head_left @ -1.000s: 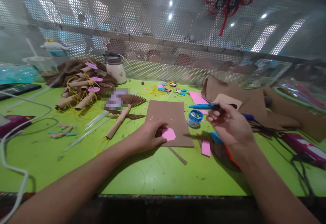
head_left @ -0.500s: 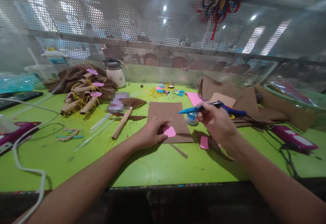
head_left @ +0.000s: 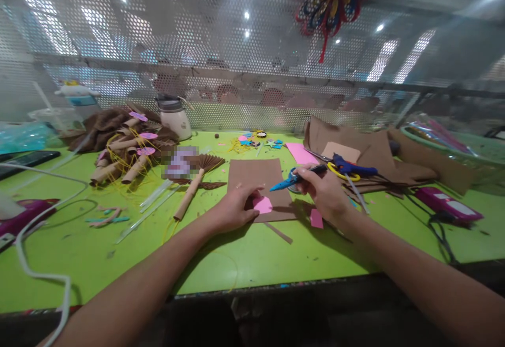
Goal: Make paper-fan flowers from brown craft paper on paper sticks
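A small pink paper piece (head_left: 263, 206) lies on a brown paper sheet (head_left: 256, 170). Thumb and fingers of my left hand (head_left: 236, 205) pinch its left edge, resting on that sheet. In my right hand (head_left: 325, 194) is a blue-and-black pen (head_left: 284, 182), held above the sheet's right side with its tip pointing left toward the pink piece. Another pink paper scrap (head_left: 316, 218) sits beneath my right hand, partly covered. A small round pot behind the pen is mostly hidden.
Left stand rolled brown paper tubes (head_left: 136, 169) with yellow strings, clear sticks (head_left: 148, 215) and a white cable (head_left: 23, 263). At right are a blue-handled tool (head_left: 351, 167), brown paper sheets (head_left: 366, 149) and a magenta box (head_left: 450, 205). A perforated metal panel (head_left: 221, 47) rises behind.
My right hand has lowered and moved slightly left, bringing the pen tip down nearer the pink piece. My left hand keeps its place. The camera view has shifted slightly.
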Demonstrator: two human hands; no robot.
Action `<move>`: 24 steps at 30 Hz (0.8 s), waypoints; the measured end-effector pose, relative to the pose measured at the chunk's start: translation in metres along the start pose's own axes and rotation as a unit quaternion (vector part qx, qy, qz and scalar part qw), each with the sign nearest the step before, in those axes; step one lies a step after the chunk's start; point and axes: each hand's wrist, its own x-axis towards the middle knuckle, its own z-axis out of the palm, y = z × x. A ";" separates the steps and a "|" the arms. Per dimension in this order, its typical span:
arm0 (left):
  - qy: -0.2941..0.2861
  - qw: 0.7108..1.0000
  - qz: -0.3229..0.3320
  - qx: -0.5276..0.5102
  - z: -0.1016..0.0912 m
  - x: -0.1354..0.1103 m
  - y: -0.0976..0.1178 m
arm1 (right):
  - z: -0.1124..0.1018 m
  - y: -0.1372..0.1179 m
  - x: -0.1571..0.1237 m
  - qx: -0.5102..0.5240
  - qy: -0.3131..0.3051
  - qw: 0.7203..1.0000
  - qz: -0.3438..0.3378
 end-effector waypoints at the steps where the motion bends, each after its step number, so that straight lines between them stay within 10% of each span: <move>1: 0.000 1.000 0.000 -0.002 0.000 0.000 0.000 | 0.002 0.001 -0.002 -0.008 0.001 1.000 -0.004; 24: 0.005 1.000 -0.022 -0.012 0.001 -0.001 0.005 | 0.000 0.012 -0.022 -0.069 0.003 0.997 0.034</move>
